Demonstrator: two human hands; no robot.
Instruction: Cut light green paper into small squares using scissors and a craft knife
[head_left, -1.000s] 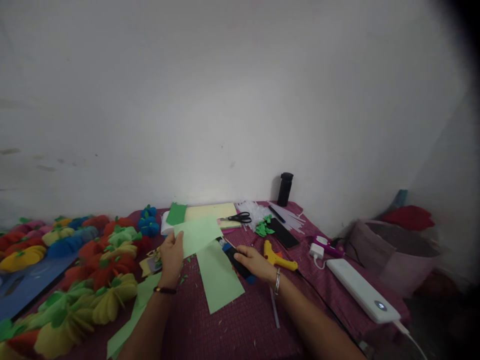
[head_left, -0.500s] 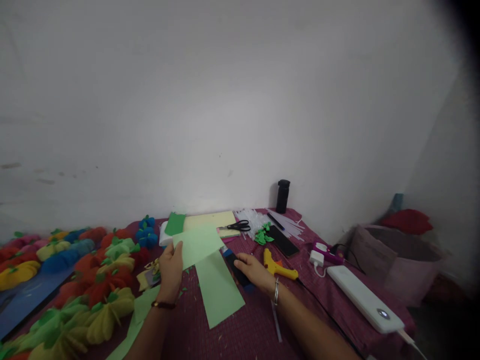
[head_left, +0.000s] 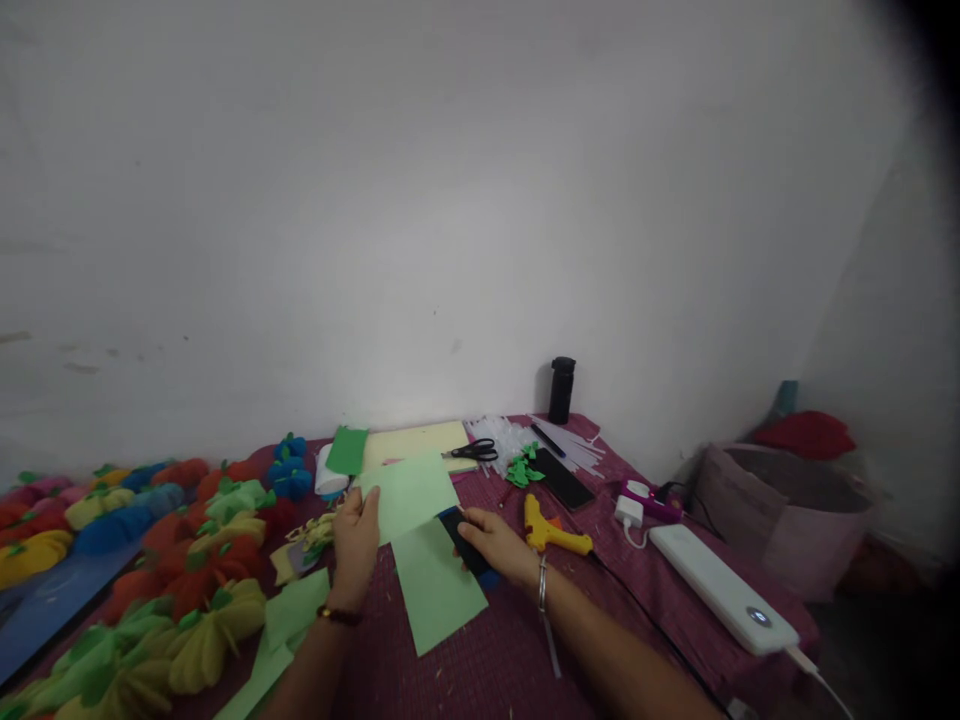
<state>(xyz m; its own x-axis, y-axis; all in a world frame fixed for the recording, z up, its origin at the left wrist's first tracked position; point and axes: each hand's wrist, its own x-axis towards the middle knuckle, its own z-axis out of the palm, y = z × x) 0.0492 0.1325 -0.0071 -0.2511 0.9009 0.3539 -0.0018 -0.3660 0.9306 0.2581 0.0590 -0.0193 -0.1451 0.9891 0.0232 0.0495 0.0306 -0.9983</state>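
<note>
My left hand [head_left: 355, 530] pinches the left edge of a pale green sheet [head_left: 411, 495], raised off the table. My right hand [head_left: 495, 540] is closed round a black-and-blue tool [head_left: 466, 540] that looks like a stapler. The tool's upper end meets the raised sheet's right corner; whether it grips the sheet I cannot tell. Below both hands, a second pale green sheet [head_left: 439, 600] slants across the purple cloth, its upper end behind the raised one. More pale green pieces [head_left: 281, 630] lie beside my left forearm.
Colourful pumpkin-like fabric pieces [head_left: 195, 560] crowd the left side. Scissors [head_left: 474, 451] rest on a pale yellow sheet [head_left: 420, 440]. Right of my hand are a yellow glue gun [head_left: 555, 535], green cut-outs [head_left: 523, 466], a black phone [head_left: 562, 480] and a white power bank [head_left: 724, 590]. A black bottle [head_left: 562, 390] stands behind.
The raised sheet has shifted right and down slightly with my left hand. My right hand has brought the tool left, up to the sheet's corner.
</note>
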